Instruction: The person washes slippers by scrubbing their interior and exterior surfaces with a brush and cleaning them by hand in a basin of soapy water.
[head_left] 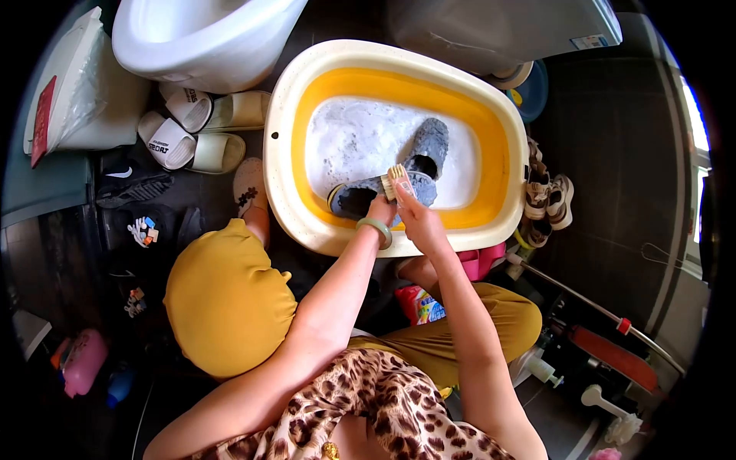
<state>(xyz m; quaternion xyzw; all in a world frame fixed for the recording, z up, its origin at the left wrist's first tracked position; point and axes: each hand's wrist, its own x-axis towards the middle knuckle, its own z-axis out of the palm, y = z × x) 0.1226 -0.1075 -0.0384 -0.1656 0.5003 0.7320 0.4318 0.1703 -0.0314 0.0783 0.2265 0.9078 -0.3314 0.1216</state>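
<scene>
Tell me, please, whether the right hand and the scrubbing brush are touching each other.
Touching. The head view shows it: the fingers of the right hand are closed around the lower part of the scrubbing brush, with no gap between.

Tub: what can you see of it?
The tub is a rounded oblong, plastic by its look, with a broad cream rim and yellow inner walls. A small dark spot marks each end of the rim. It stands upright, holding white suds and two gray shoes. Both forearms reach over its near rim; contact is unclear.
</scene>
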